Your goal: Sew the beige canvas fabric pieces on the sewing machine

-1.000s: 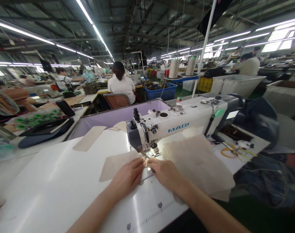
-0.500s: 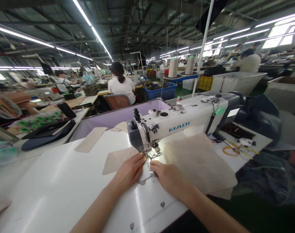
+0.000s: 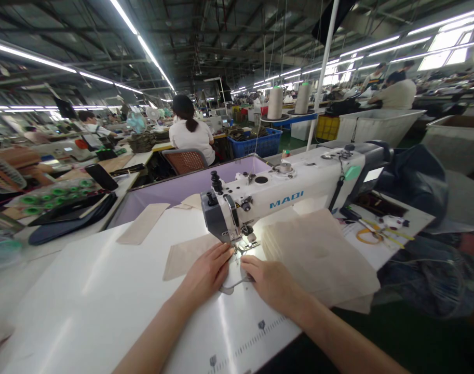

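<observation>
Left hand (image 3: 207, 270) and right hand (image 3: 273, 283) right up at the needle end of a MAQI machine (image 3: 295, 200)

So, clock face centred on the foot (image 3: 250, 245): left hand's at 8 o'clock, stretched out flattish, palm down. Can't tell if it's gripping anything or just pressing. Right hand's at 5, curled in close to the foot, and I can't see whether anything's pinched in there either.

The cloth piece (image 3: 182, 257) lies at 9 o'clock on the white table (image 3: 104, 311), partly hidden by the left hand. Beige stack (image 3: 322, 254) is at 3, just beyond the right hand. Loose strip (image 3: 143, 223) sits between 9 and 10. Someone in a white shirt (image 3: 190, 137) is seated at 11, facing away.
</observation>
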A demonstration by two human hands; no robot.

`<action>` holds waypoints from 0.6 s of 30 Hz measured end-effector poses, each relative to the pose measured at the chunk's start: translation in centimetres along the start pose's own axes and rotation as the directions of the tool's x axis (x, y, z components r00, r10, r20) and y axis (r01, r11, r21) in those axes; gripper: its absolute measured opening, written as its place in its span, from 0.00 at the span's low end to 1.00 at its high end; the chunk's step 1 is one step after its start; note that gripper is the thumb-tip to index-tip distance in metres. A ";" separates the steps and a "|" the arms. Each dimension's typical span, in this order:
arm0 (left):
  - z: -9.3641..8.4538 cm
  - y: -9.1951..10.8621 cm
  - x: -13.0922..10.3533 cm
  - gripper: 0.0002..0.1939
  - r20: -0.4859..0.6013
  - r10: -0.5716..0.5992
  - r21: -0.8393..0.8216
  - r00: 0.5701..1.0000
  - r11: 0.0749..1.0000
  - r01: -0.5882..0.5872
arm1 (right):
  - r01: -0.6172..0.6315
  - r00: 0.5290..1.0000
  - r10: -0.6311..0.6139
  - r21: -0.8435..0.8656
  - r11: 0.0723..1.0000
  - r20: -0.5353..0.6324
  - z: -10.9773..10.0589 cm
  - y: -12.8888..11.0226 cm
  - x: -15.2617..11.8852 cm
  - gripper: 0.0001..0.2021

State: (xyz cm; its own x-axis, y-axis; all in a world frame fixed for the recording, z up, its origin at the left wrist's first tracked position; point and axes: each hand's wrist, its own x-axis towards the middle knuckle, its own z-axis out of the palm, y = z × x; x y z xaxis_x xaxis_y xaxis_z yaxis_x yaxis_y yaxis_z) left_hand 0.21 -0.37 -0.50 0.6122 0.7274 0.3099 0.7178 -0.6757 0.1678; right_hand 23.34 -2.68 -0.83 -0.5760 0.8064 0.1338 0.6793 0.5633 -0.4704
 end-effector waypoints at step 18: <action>-0.8 1.4 -0.4 0.16 0.061 -0.132 0.175 0.989 0.977 0.120 | 0.001 1.000 0.000 0.068 0.998 -0.019 0.0 0.1 -0.2 0.15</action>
State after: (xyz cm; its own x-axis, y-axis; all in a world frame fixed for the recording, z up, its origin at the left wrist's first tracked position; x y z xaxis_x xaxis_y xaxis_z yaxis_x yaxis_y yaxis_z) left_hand 0.76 -1.69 0.33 0.5311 0.8163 0.2273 0.8328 -0.5523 0.0378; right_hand 23.53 -2.73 -0.88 -0.5675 0.8096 0.1500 0.6461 0.5508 -0.5284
